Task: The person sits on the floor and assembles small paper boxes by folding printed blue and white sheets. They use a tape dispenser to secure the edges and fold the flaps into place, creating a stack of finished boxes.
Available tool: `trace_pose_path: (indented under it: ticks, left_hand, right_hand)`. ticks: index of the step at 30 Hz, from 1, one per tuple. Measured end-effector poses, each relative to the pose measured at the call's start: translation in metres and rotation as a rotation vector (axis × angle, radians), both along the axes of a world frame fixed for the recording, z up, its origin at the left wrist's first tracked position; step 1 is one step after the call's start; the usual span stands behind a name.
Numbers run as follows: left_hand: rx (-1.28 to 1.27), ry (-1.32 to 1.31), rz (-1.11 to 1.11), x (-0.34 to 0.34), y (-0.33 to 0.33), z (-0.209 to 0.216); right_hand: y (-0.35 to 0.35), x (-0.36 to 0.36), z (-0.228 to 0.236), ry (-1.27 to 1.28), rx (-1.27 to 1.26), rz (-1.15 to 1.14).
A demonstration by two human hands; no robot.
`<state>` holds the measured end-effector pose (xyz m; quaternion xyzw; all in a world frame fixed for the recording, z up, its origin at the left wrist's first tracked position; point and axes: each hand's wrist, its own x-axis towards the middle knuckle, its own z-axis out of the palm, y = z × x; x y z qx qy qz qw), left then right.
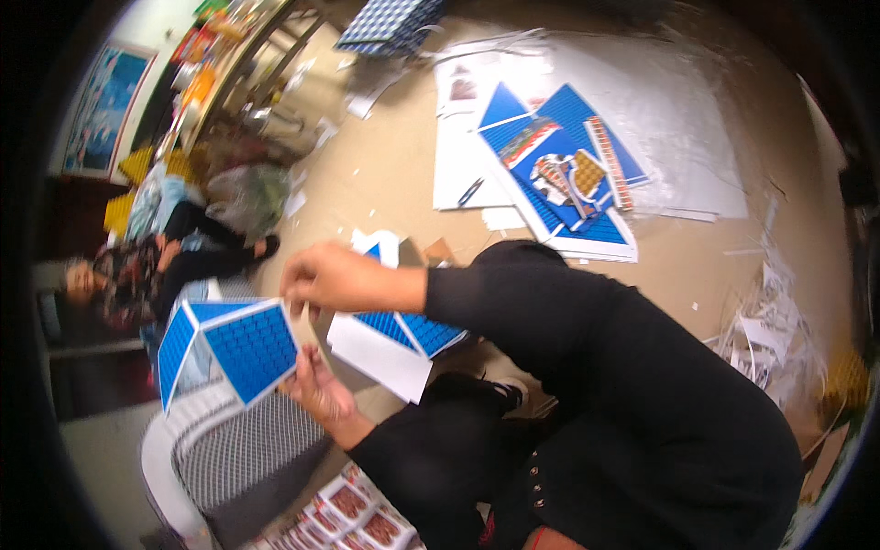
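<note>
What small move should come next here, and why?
Perhaps the right hand should press along the nearer edge of the blue card: that hand is at its upper corner, the left hand is at the edge lower down, and the card is visibly bent.

A blue tile-patterned card piece (250, 350), edged in white, is bending along white-lined creases; its lower panels are spreading apart, and it is being held aloft by its right-hand edge.

At left, right fingers (295, 282) hold the far edge, left fingers (307, 368) the near edge, of a card (249, 353) over a chair (243, 458). Far right, cutouts (518, 145) lie on sheets (692, 151), a pen (471, 192) left of them; scraps (761, 335) lie nearer, rightmost.
</note>
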<state>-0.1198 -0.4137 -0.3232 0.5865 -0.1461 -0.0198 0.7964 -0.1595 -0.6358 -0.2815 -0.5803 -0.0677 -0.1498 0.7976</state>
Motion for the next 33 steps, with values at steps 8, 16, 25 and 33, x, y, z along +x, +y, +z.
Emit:
trace_pose_path:
  ticks: [8, 16, 25, 33]
  left_hand:
    - [-0.219, 0.170, 0.171, 0.007, 0.019, -0.003]
    - [-0.249, 0.232, 0.285, 0.000, 0.034, 0.001]
    - [-0.244, 0.274, 0.269, -0.006, 0.019, 0.006]
    - [-0.164, 0.320, 0.224, -0.003, 0.015, -0.010]
  right_hand:
    - [-0.042, -0.003, 0.000, -0.081, 0.102, -0.552]
    - [-0.067, -0.022, -0.020, 0.218, -0.020, -0.271]
    - [-0.038, -0.061, -0.052, 0.482, 0.136, -0.256]
    - [0.005, -0.147, -0.062, 0.507, 0.267, 0.006]
